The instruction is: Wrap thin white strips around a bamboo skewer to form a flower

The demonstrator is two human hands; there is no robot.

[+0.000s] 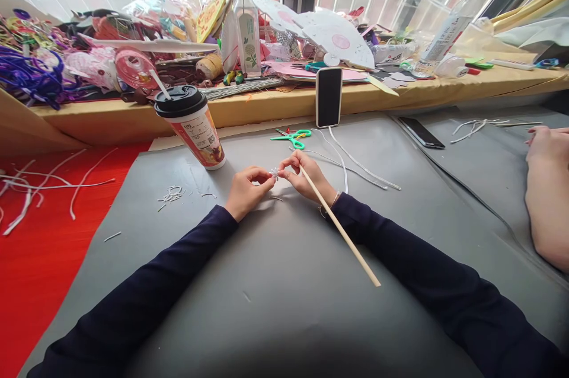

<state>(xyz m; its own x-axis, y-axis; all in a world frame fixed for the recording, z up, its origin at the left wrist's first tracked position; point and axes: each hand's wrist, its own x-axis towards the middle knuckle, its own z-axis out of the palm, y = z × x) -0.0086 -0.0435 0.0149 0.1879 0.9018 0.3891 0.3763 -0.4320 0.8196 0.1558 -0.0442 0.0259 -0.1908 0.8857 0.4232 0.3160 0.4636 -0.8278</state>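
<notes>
My left hand (246, 188) and my right hand (306, 175) meet over the grey mat (275, 283), fingertips pinched together on a small white paper piece (274, 173). My right hand also grips a long thin wooden stick (340, 228), which slants down to the right across my wrist. Both sleeves are dark navy. Small white paper scraps (171, 194) lie on the mat to the left of my left hand.
A lidded drink cup with straw (193, 126), green scissors (293, 137), white strips (355, 162) and an upright phone (329, 96) lie beyond my hands. Another phone (420, 132) lies flat at right. Another person's arm (546, 200) rests at the right edge. A cluttered shelf (267, 108) runs behind.
</notes>
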